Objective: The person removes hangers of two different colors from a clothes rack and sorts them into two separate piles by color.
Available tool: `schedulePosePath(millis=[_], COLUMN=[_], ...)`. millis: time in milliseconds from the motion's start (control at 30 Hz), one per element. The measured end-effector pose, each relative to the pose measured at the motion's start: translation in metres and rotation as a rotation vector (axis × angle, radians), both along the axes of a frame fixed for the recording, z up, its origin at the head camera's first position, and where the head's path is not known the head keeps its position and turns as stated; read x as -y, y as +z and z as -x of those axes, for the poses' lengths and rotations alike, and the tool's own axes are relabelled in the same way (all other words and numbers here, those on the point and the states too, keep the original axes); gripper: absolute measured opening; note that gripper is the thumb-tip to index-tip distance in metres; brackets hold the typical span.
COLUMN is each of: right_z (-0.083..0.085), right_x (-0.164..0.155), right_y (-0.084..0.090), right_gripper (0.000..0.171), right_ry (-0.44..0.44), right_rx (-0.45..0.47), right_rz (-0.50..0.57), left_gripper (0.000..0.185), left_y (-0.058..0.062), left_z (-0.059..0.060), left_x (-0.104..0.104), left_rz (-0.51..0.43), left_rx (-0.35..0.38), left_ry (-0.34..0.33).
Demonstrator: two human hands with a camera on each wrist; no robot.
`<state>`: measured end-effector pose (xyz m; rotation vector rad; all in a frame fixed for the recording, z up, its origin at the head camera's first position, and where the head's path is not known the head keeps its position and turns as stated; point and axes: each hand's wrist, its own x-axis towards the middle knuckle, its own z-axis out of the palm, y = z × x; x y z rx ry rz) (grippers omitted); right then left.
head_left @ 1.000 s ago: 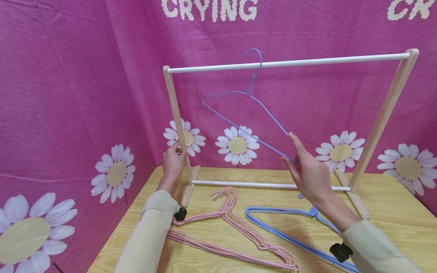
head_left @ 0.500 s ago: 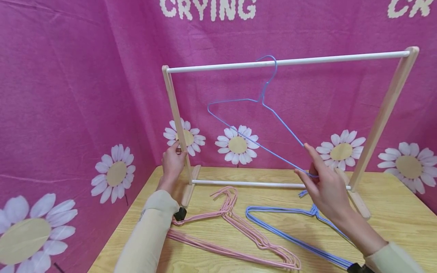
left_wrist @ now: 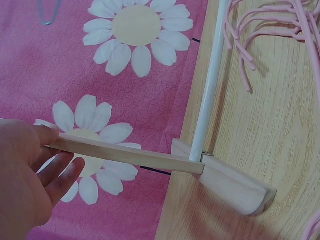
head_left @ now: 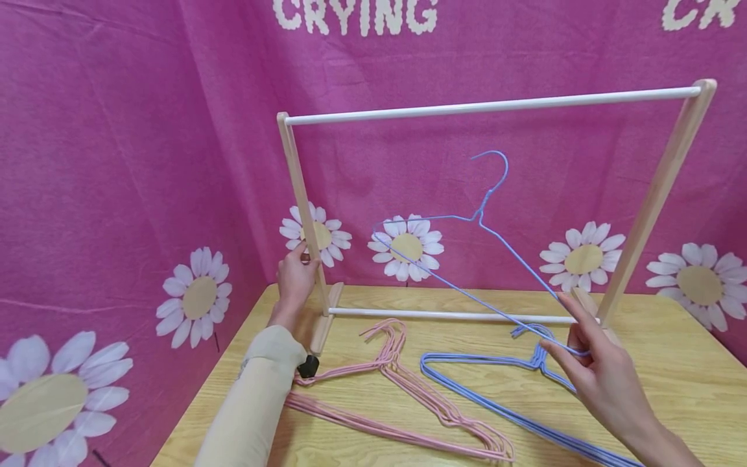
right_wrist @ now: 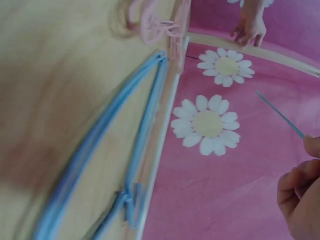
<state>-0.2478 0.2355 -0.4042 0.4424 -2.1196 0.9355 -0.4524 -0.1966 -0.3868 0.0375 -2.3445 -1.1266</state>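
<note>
My right hand (head_left: 607,376) pinches a blue wire hanger (head_left: 428,271) by its right corner, thumb and forefinger on the wire. The hanger is tilted, its hook below the white top rail of the wooden garment rack (head_left: 490,108) and apart from it in the head view. In the right wrist view only a short length of blue wire (right_wrist: 280,115) shows beyond the fingers. With my left hand (head_left: 296,275) I hold the rack's left post (left_wrist: 125,154), thumb and fingers to either side of it. Nothing hangs on the rail.
Several pink hangers (head_left: 385,428) lie stacked on the wooden table (head_left: 222,421), left of several blue hangers (head_left: 496,407). The rack's lower rail (head_left: 420,316) runs behind both stacks. A pink cloth with daisies (head_left: 362,71) closes off the back and left side.
My right hand has moved down and to the right with the blue hanger, whose hook has dropped from top-rail height to well below it. My left hand has stayed on the post.
</note>
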Motion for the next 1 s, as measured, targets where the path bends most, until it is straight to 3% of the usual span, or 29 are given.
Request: schedulePosePath(millis=[300,567,733,800,933,967,1000], right_z=[-0.027,-0.047,-0.058,-0.062,-0.068,-0.067,-0.065], right_x=[-0.023,-0.056,-0.078,-0.089,-0.108,-0.114,-0.121], right_y=[-0.024,-0.051,-0.076,-0.089,-0.118,-0.124,-0.13], right_gripper=[0.079,0.084,0.09,0.094,0.094,0.094,0.092], right_ry=[-0.016,0.069,0.132,0.197,0.332,0.396,0.518], right_rx=[0.208,0.32,0.318,0.339,0.377,0.365,0.369], right_rz=[0.03,0.027,0.037,0.093,0.355,0.413,0.481], left_gripper=[0.038,0.038,0.036,0.036,0.037,0.038,0.039], left_y=[0.001,0.001,0.0,-0.001,0.0,0.0,0.0], left_z=[-0.002,-0.003,-0.002,-0.001,-0.001,-0.001,-0.001], left_x=[0.003,0.004,0.003,0.003,0.003,0.003,0.003], left_rz=[-0.008,-0.007,0.004,0.009,0.003,-0.001,-0.003], left_rx=[0.012,0.012,0.002,0.003,0.01,0.012,0.013], left_ry=[0.01,0.01,0.003,-0.001,-0.003,-0.002,0.0])
